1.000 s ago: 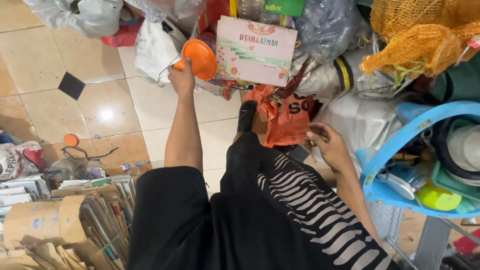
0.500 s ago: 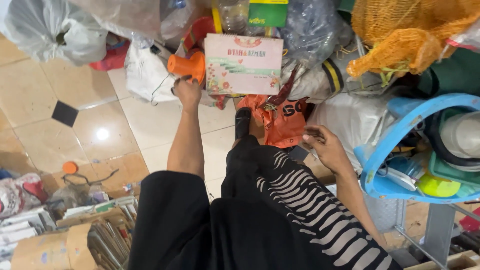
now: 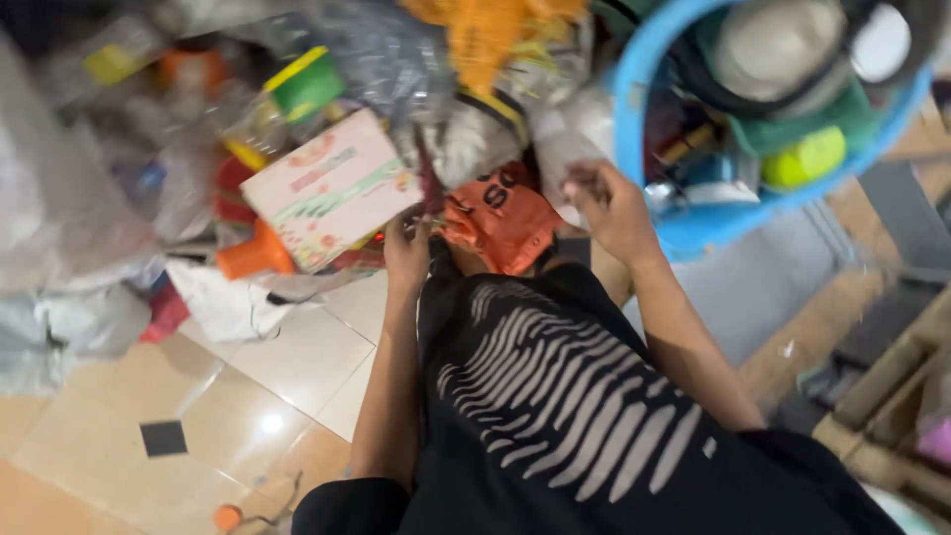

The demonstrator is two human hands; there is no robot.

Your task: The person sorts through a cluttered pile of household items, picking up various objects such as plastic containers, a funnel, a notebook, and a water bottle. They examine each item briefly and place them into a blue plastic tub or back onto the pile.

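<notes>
The left hand (image 3: 406, 253) reaches into the heap, fingers at the lower edge of a pale flat box (image 3: 332, 188); whether it grips is unclear. The right hand (image 3: 609, 203), fingers loosely curled and holding nothing visible, hovers just right of an orange bag (image 3: 505, 223)

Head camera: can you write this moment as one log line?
left hand: touching pink box corner | right hand: beside blue basket, grip unclear | orange bag: between hands

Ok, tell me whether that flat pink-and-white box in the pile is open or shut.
Shut, as far as shows: the box lies tilted on the pile with its printed face unbroken, no flap lifted. The left hand is at its lower corner.
</notes>
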